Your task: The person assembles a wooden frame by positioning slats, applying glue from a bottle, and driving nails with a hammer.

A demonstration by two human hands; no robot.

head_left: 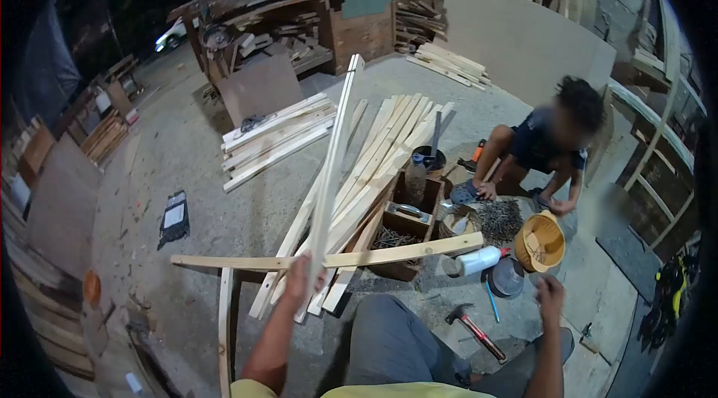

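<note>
My left hand [301, 280] is wrapped round the lower part of a long pale wooden strip [336, 151], which stands up at a slant. Behind that hand another strip [404, 252] lies crosswise over a pile of wooden strips [374, 166]. At the right my right hand [550, 295] is raised with its fingers curled; whether anything small is between them cannot be made out. It is nearest to a yellow basket [552, 237] and a clear container [507, 279]. A hammer [479, 334] with a red handle lies on the floor by my leg.
Another person [553, 129] squats at the right beside a heap of nails [499, 221]. A white bottle [481, 260], a wooden toolbox [407, 267] and a blue pen [492, 301] are near my knees. More strips [278, 138] lie beyond on the left.
</note>
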